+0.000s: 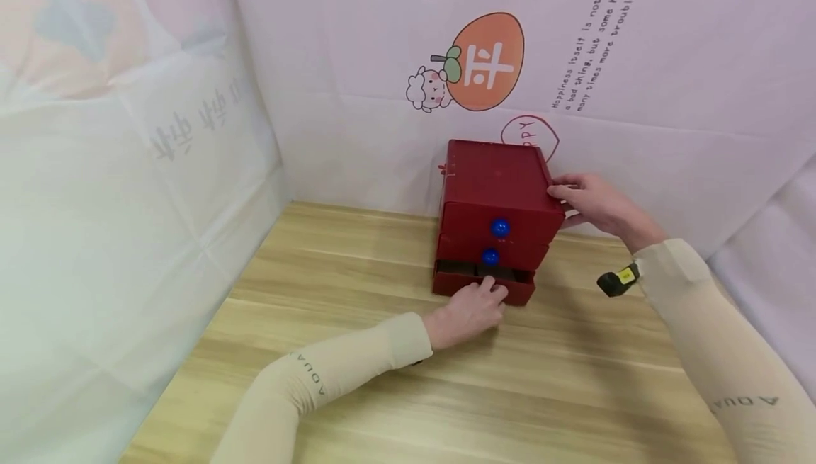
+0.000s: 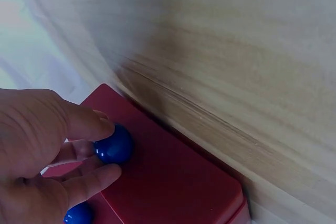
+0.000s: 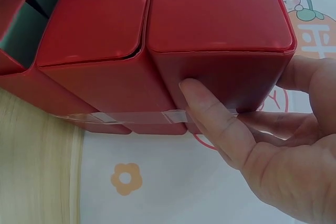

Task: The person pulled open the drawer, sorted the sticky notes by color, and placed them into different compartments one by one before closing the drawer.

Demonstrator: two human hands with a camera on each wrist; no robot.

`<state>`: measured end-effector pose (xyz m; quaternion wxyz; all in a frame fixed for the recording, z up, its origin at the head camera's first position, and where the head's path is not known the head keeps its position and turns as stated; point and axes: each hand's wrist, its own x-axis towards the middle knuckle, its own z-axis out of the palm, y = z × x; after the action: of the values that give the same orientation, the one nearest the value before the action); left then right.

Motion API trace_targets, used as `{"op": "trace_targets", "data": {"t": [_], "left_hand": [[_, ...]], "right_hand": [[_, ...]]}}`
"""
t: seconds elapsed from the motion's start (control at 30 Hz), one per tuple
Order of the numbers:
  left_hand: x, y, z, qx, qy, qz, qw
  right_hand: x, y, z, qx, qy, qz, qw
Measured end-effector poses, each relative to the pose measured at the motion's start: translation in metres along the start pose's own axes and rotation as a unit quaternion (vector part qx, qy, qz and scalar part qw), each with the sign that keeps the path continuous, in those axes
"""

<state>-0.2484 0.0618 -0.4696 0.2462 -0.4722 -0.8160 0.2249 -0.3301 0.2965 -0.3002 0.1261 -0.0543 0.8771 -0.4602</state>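
Note:
A small red chest of drawers (image 1: 500, 175) stands on the table against the back wall. Its bottom drawer (image 1: 455, 283) is pulled partway out, with the dark inside showing from above. My left hand (image 1: 470, 312) reaches to the front of that drawer; in the left wrist view, thumb and fingers pinch its round blue knob (image 2: 116, 145). Higher up are two more blue knobs, on the middle drawer (image 1: 490, 256) and the top drawer (image 1: 500, 228). At the chest's upper right side rests my right hand (image 1: 593, 203), its extended index finger (image 3: 212, 114) lying against the side wall.
Pale wood-grain table (image 1: 344, 273) spreads in front and to the left of the chest. White printed cloth (image 1: 357, 138) hangs close behind it and along both sides. Clear tape (image 3: 147, 118) runs across the chest's side. A black wrist device (image 1: 617, 281) hangs by the right sleeve.

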Motion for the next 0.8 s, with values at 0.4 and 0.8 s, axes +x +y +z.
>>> {"op": "trace_targets", "data": {"t": [0.4, 0.8], "left_hand": [[0.009, 0.001, 0.012, 0.022, -0.015, -0.014, 0.9996], [0.012, -0.001, 0.024, 0.043, -0.012, -0.021, 0.9988]], "right_hand": [[-0.001, 0.001, 0.0, 0.003, 0.01, 0.001, 1.0], [-0.001, 0.002, 0.002, -0.005, 0.013, -0.008, 1.0]]}}
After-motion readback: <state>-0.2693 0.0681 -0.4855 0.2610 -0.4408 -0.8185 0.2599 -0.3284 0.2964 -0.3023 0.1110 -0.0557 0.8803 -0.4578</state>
